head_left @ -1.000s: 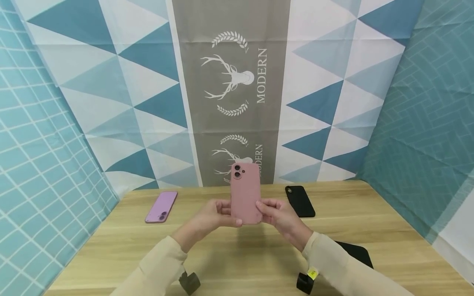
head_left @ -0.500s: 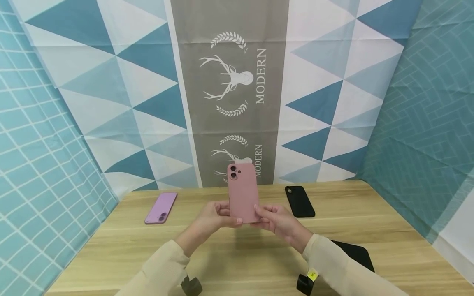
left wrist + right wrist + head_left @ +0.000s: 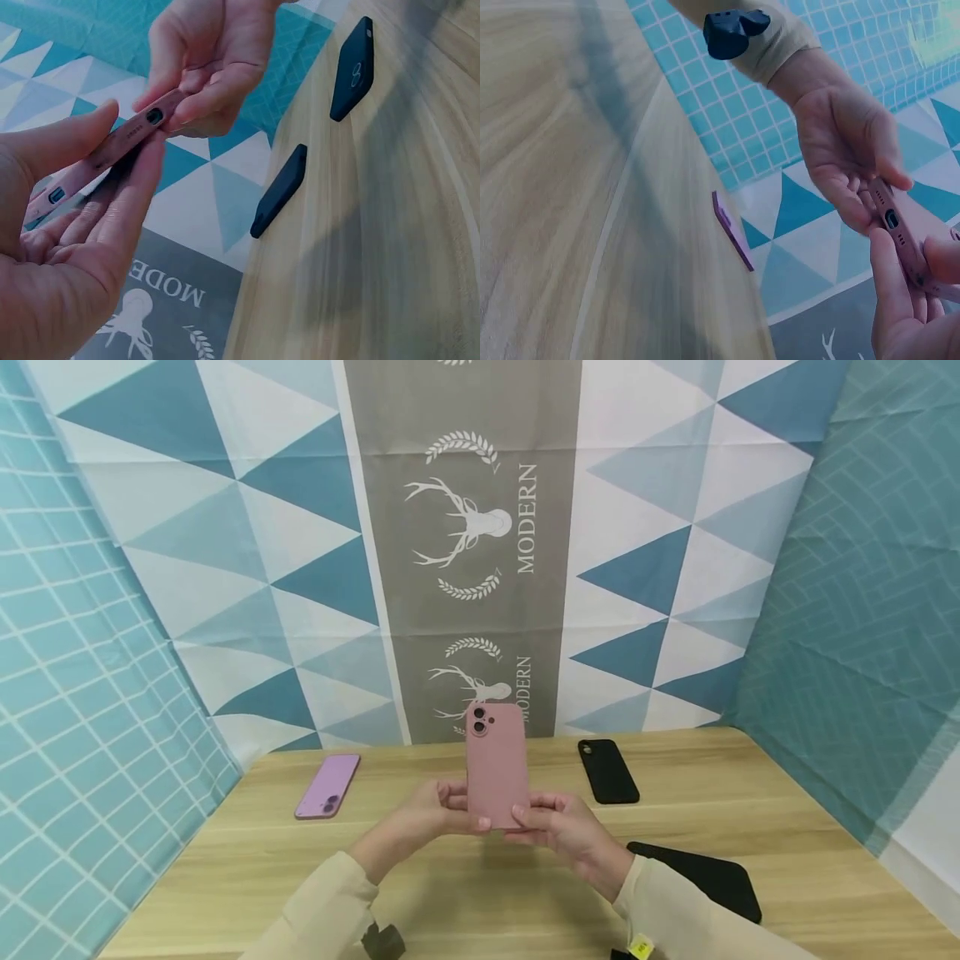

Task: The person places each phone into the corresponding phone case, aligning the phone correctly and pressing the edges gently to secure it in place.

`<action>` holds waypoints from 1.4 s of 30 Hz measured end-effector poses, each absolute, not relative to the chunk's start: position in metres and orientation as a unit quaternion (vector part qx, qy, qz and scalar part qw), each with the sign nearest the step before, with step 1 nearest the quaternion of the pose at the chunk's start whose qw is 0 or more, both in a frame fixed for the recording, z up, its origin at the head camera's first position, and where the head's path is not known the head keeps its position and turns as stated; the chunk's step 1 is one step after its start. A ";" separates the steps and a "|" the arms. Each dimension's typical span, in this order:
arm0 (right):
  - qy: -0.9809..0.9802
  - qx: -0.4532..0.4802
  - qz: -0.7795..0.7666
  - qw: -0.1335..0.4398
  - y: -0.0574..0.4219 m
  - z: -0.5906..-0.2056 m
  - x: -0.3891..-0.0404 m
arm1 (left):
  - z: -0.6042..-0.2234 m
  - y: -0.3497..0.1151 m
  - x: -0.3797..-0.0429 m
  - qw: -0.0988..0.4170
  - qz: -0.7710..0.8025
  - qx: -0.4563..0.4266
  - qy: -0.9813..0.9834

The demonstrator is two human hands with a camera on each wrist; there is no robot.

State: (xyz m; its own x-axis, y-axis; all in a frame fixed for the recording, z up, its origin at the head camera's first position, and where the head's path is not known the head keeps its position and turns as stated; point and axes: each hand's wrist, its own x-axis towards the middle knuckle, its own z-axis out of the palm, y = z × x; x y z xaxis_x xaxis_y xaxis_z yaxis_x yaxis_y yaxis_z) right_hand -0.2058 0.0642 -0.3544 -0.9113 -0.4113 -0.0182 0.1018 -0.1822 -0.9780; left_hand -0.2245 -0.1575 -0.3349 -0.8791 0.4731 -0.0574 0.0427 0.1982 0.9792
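Both hands hold up a smartphone in a pink case (image 3: 497, 764), its back and two camera lenses facing me in the head view. The left hand (image 3: 427, 814) grips its lower left side, thumb across the bottom corner of the back. At the lower right corner, the right hand (image 3: 573, 835) pinches it, thumb on the back and fingers behind. The right wrist view shows the phone's bottom edge (image 3: 892, 219) with a port opening and small holes. Its long side edge (image 3: 124, 139) with dark cutouts lies between both hands in the left wrist view.
A purple phone (image 3: 328, 787) lies at the table's back left. Toward the back right lies a black phone case (image 3: 609, 772) with a camera opening. Another flat black case-like piece (image 3: 708, 881) lies beside the right sleeve (image 3: 675, 902). Patterned cloth (image 3: 465, 527) hangs behind the wooden table (image 3: 247, 877).
The phone leans slightly left half a second ago and stands straighter now, a little lower in view. Both hands have lowered with it. More of the front black piece shows beside the right sleeve.
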 end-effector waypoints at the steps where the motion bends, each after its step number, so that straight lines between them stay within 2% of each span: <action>1: 0.617 -0.126 -0.758 0.169 0.064 -0.354 -0.205 | -0.333 -0.158 -0.225 0.175 0.607 0.171 0.756; 9: 0.629 -0.143 -0.747 0.161 0.059 -0.351 -0.204 | -0.311 -0.153 -0.235 0.082 0.645 0.097 0.754; 20: 0.650 -0.146 -0.725 0.175 0.057 -0.356 -0.209 | -0.310 -0.145 -0.235 0.000 0.670 0.017 0.742; 26: 0.664 -0.139 -0.707 0.200 0.060 -0.357 -0.213 | -0.314 -0.144 -0.230 -0.023 0.669 0.007 0.743; 30: 0.678 -0.120 -0.699 0.193 0.062 -0.353 -0.215 | -0.317 -0.143 -0.227 -0.030 0.671 0.005 0.741; 42: 0.695 -0.117 -0.692 0.158 0.070 -0.331 -0.222 | -0.321 -0.141 -0.224 -0.003 0.664 0.047 0.746</action>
